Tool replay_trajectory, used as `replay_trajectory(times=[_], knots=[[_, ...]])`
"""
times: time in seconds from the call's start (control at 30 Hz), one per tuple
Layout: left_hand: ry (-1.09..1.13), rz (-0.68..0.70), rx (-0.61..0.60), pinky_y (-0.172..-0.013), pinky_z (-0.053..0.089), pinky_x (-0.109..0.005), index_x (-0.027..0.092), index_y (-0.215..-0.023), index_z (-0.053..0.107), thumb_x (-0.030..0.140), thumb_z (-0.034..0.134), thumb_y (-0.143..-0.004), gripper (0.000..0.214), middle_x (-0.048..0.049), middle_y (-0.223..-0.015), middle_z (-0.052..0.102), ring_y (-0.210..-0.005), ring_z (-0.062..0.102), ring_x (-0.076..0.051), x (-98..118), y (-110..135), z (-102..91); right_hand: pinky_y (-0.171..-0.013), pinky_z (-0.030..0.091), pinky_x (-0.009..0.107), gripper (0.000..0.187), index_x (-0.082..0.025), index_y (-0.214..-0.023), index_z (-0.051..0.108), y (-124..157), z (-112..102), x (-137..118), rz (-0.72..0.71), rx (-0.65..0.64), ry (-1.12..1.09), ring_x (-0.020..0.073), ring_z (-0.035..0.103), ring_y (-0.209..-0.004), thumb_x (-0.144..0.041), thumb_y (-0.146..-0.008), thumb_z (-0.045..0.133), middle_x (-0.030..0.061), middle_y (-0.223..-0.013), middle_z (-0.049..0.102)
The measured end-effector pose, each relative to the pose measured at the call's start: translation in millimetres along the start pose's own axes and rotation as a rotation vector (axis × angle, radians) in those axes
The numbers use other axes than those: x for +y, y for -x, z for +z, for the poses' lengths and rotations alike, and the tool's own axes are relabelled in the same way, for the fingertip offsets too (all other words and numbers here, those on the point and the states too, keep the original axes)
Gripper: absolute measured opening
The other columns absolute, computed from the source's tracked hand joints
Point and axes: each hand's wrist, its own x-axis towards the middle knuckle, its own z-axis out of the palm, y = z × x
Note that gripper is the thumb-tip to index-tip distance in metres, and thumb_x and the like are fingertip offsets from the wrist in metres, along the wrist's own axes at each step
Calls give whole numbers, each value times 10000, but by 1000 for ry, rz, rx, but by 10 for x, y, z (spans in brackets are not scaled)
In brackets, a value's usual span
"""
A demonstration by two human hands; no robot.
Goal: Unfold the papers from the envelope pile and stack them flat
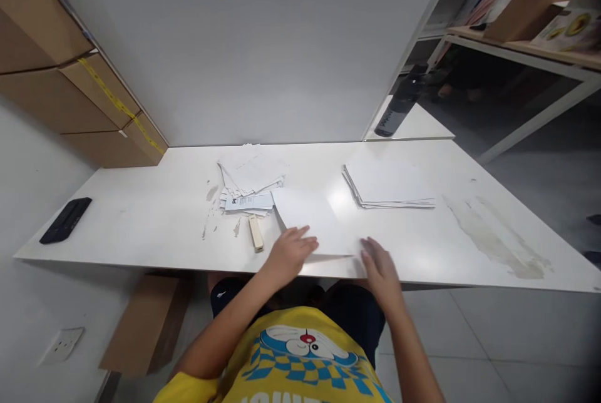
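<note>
A white sheet of paper (pixel 315 220) lies in front of me, its left side lifted a little off the table. My left hand (pixel 290 254) holds the sheet's lower left edge, fingers over the top. By its lower right corner is my right hand (pixel 379 264), fingers apart and slightly curved, with nothing seen in them. A small cream-coloured stapler (pixel 256 233) rests left of the sheet. Behind the stapler is an untidy pile of papers (pixel 253 171), with a light blue printed slip (pixel 248 202) near its front. A neater stack of white paper (pixel 392 181) lies to the right.
The white table (pixel 154 209) backs onto a grey-white panel (pixel 253 52). A black device (pixel 66 220) lies at the far left, near stacked cardboard boxes (pixel 110 102). A dark bottle (pixel 400 102) stands back right. Stains (pixel 498 237) mark the table's right side.
</note>
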Motion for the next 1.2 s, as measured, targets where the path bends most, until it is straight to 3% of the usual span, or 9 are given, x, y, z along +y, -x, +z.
replay_trajectory(times=[0.13,0.2,0.3,0.37,0.43,0.63,0.83,1.0,1.2], knots=[[-56,71,-60,-1106,400,-450,199,-1285,584,54,441,-893,441,-59,-1330,632,-1371,460,-255,364,114,173,-1021,421,504,657,-160,-1374,460,164,199,-229,39,-20,-51,299,575,-1140,-575,-866,483,172,-1222,619],[-82,81,-74,-1110,406,-426,181,-1329,544,69,437,-904,453,-57,-1364,606,-1373,456,-259,431,176,222,-1085,362,518,572,-207,-1362,499,184,170,-279,-84,-68,35,301,539,-1219,-513,-879,509,150,-1305,588],[-137,141,-52,-1128,396,-432,132,-1361,504,87,433,-916,452,-107,-1407,560,-1392,427,-266,431,264,286,-1171,251,512,467,-296,-1385,507,250,94,-252,-319,-330,158,268,431,-1364,-415,-937,455,68,-1438,510],[-175,170,-22,-1139,390,-431,101,-1388,465,101,413,-936,455,-143,-1427,531,-1408,401,-257,402,314,334,-1180,237,517,543,-310,-1499,355,330,63,-161,-410,-494,245,249,345,-1427,-388,-965,415,47,-1519,413],[-206,156,-1,-1144,390,-418,81,-1444,381,99,381,-946,498,-161,-1453,496,-1421,378,-239,375,352,384,-1181,226,531,649,-300,-1568,151,409,42,-33,-456,-540,368,245,272,-1462,-377,-977,406,52,-1571,314],[-277,143,53,-1130,411,-423,25,-1466,319,19,347,-878,589,-184,-1447,495,-1418,379,-248,354,384,466,-1160,262,532,738,-315,-1567,-75,501,-62,268,-524,-374,620,240,302,-1450,-308,-993,390,37,-1568,316],[-292,168,84,-1103,441,-414,37,-1379,463,5,362,-854,535,-160,-1412,542,-1385,433,-262,340,360,443,-1110,323,523,710,-276,-1575,-60,522,-146,129,-576,-144,650,272,410,-1389,-267,-998,354,84,-1509,417],[-291,219,90,-1104,444,-434,97,-1396,465,31,390,-909,497,-110,-1430,535,-1427,360,-270,321,356,452,-1140,318,462,713,-263,-1579,-12,532,-35,-41,-723,-198,590,223,366,-1418,-206,-986,379,60,-1520,398],[-312,218,186,-1083,475,-402,15,-1434,383,4,320,-912,526,-177,-1371,575,-1387,424,-257,307,362,496,-1160,299,478,691,-275,-1572,133,528,34,216,-749,-233,561,210,385,-1408,-83,-958,386,38,-1491,439]])
